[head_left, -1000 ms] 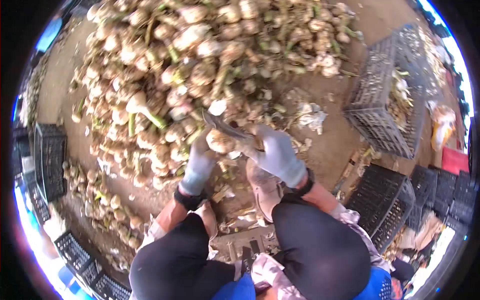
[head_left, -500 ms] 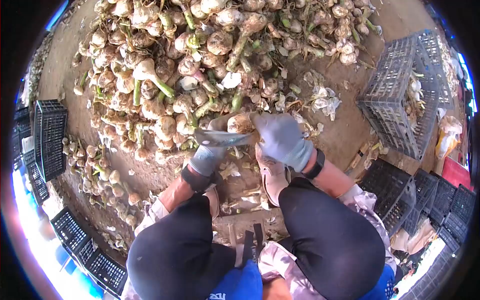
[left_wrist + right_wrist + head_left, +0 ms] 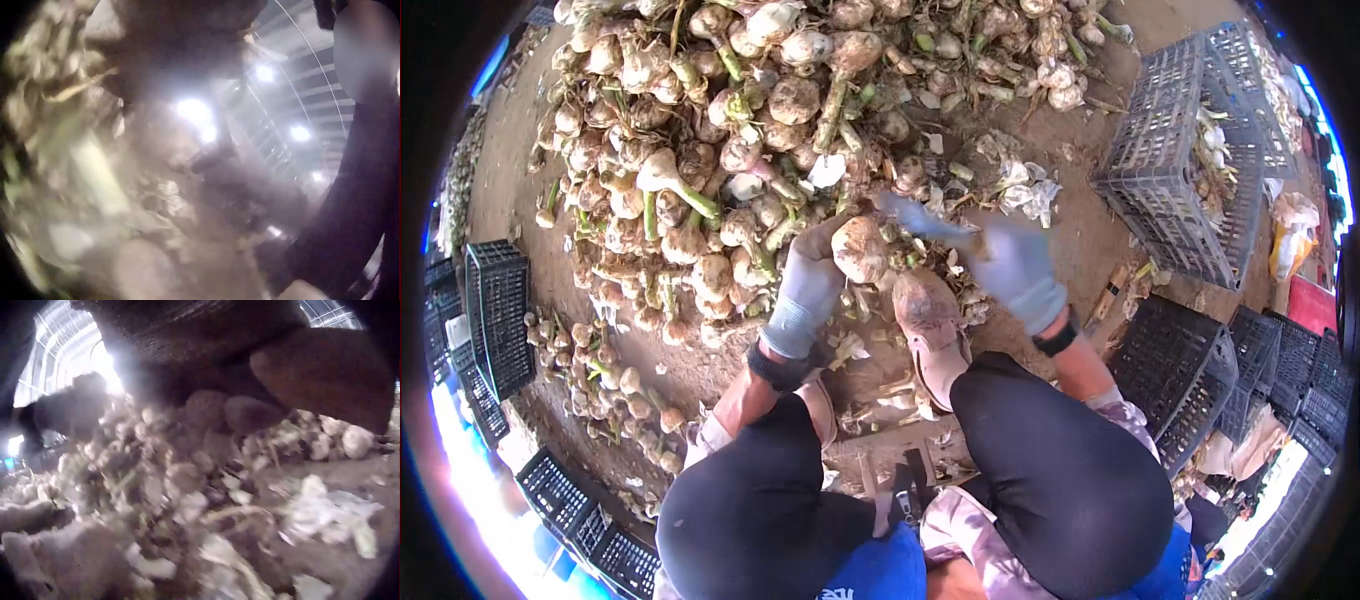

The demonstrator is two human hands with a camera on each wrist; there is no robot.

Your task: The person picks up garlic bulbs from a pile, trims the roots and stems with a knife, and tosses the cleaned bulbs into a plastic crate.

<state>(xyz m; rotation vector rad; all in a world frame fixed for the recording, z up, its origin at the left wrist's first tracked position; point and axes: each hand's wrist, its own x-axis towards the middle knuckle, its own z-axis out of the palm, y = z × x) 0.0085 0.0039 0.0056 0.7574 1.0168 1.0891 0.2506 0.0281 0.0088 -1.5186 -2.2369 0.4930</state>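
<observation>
In the head view the gloved left hand [image 3: 808,285] grips a garlic bulb [image 3: 861,250] at its side, between the knees and the big pile of garlic [image 3: 700,150]. To its right the gloved right hand [image 3: 1012,262] has its fingers curled round the handle of a knife [image 3: 925,220], whose blade points left, just above and right of the bulb and apart from it. Both wrist views are dim or blurred; the right wrist view shows the dark underside of the hand [image 3: 206,337] over garlic and peelings.
A grey crate [image 3: 1165,190] holding some garlic stands at the right, with black crates [image 3: 1170,360] below it. More black crates [image 3: 498,320] line the left, beside a small row of bulbs [image 3: 605,375]. Shoes [image 3: 930,330] and dry peelings [image 3: 1030,190] are on the ground.
The right hand with the knife has moved away to the right from the left hand. The bulb, earlier partly behind the blade, now shows fully in the left hand.
</observation>
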